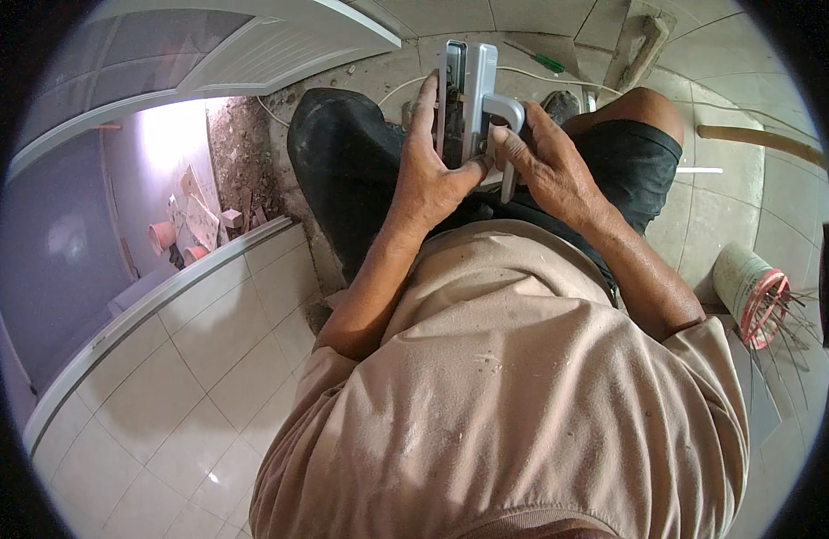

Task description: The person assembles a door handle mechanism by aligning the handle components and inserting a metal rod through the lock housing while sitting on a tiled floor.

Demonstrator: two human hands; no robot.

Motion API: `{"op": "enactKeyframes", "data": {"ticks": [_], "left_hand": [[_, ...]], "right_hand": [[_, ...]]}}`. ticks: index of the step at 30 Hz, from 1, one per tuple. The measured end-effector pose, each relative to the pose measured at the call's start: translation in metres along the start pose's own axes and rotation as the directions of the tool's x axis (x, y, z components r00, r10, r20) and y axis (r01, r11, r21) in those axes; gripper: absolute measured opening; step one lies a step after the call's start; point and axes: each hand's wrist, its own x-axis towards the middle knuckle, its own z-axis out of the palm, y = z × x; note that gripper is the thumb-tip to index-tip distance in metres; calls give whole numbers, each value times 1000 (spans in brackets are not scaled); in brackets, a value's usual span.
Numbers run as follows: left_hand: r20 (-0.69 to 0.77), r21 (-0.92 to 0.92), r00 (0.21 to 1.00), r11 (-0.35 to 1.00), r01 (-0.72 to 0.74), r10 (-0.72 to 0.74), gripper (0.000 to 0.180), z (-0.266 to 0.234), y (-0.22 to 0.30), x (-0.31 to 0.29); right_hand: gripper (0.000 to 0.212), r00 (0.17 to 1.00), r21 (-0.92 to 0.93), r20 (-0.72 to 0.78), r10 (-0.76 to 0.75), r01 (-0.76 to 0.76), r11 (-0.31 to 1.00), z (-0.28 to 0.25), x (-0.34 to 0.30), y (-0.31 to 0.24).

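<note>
A silver door handle set is held upright between my hands, above my lap. My left hand (425, 184) is closed around the left plate (449, 99), whose inner side shows, with the fingers along its outer edge and the thumb at the lower end. Beside it stands the smooth plate (479, 85) of the lever handle (511, 110), almost parallel, with a narrow gap between the two. My right hand (551, 166) grips the lever handle from the right, thumb and fingers bent about the lever. Part of the lower end is hidden by my fingers.
A green-handled screwdriver (547, 62) lies on the tiled floor ahead. At right are a curved wooden piece (756, 142) and a tipped bucket (742, 283) with thin rods sticking out. A pale cable (558, 82) crosses the floor. A white-framed panel (252, 54) stands far left, near rubble (243, 166).
</note>
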Motion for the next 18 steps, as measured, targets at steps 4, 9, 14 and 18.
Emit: {"op": "enactKeyframes", "data": {"ticks": [4,9,14,18], "left_hand": [[26,67,998,996,-60,59,84,-3,0,0],[-52,281,978,942,-181,203,62,0,8,1],[-118,299,968,938,-177,220,57,-2,0,7],[-87,-11,996,1000,-7,6,58,-8,-5,13]], "right_hand": [[41,996,96,-72,-50,56,994,3,3,6],[32,999,458,-47,26,-1,889,10,2,7],[27,994,748,-64,89,-11,664,11,4,11],[21,984,842,-5,178,-92,532,1,9,12]]}}
